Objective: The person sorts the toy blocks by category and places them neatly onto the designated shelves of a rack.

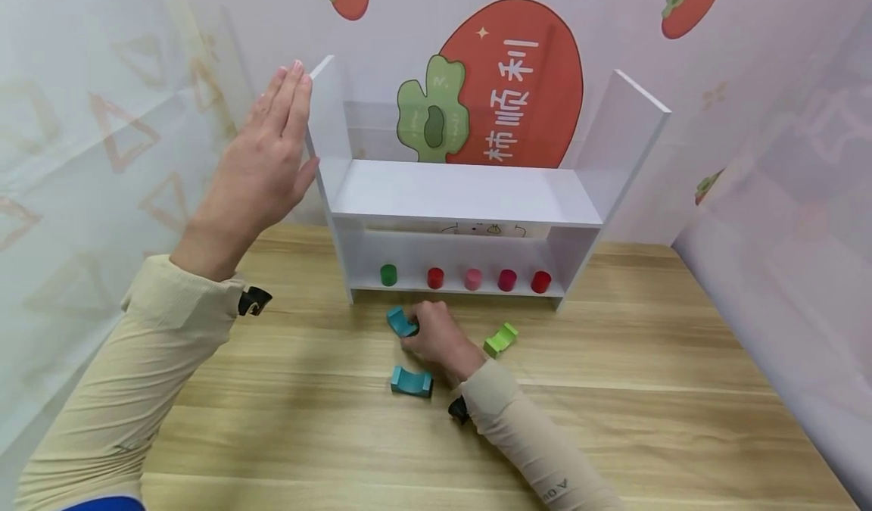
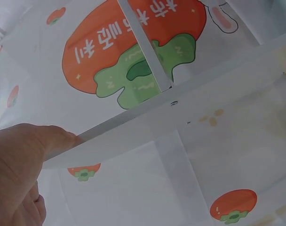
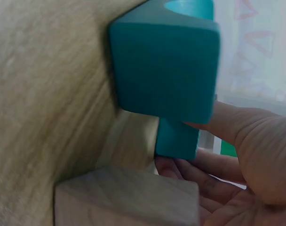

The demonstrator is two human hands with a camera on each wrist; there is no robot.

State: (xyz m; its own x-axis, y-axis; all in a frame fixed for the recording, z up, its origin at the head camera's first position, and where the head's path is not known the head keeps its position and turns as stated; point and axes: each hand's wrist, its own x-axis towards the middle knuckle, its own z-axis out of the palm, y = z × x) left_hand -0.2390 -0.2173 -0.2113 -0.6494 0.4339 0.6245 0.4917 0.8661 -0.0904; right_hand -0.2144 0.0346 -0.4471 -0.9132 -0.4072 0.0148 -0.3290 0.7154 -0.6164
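My left hand (image 1: 266, 140) is raised at the left side panel (image 1: 329, 129) of a white shelf, fingers straight along its outer side. In the left wrist view the thumb (image 2: 58, 137) rests on the panel's edge. Low on the wooden table, my right hand (image 1: 439, 337) pinches the right end of a teal arch-shaped block (image 1: 399, 322), which shows between thumb and fingers in the right wrist view. A second teal arch block (image 1: 412, 381) lies nearer, looming large in that wrist view. Beside it there is a plain wooden block (image 3: 126, 197), mostly hidden under the wrist from above.
A lime-green arch block (image 1: 501, 340) lies right of the right hand. On the lower shelf (image 1: 456, 257) small cylinders stand in a row: a green one (image 1: 388, 275), a pink one (image 1: 473, 278) and several red ones. The right side panel (image 1: 623, 144) rises above the middle board.
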